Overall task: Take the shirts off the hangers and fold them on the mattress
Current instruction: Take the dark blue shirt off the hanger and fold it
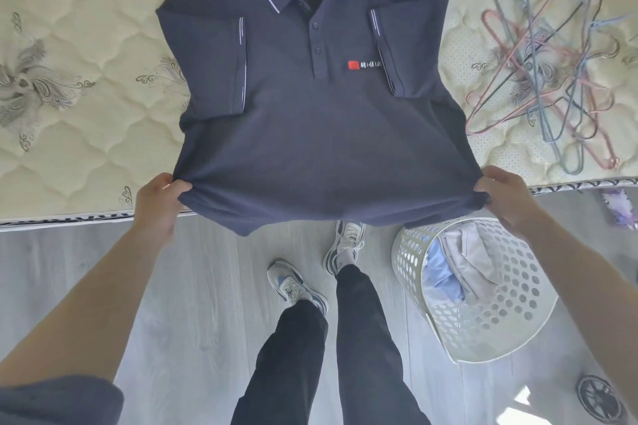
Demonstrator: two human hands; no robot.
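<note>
The shirt (310, 134) lay face up on the mattress (69, 79), off its hanger, sleeves folded in. Left hand (157, 198) and right hand (505, 195) each pinched a hem corner. Bare hangers (549, 79) lay piled beside it; the lengthwise fold apparently remained.

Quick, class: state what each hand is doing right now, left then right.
Left hand: grips the navy polo shirt at its bottom hem corner.
Right hand: grips the opposite hem corner.

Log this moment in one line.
polo shirt: front up on mattress, sleeves folded in | left hand: grips hem corner | right hand: grips hem corner | hangers: piled right of shirt
</note>
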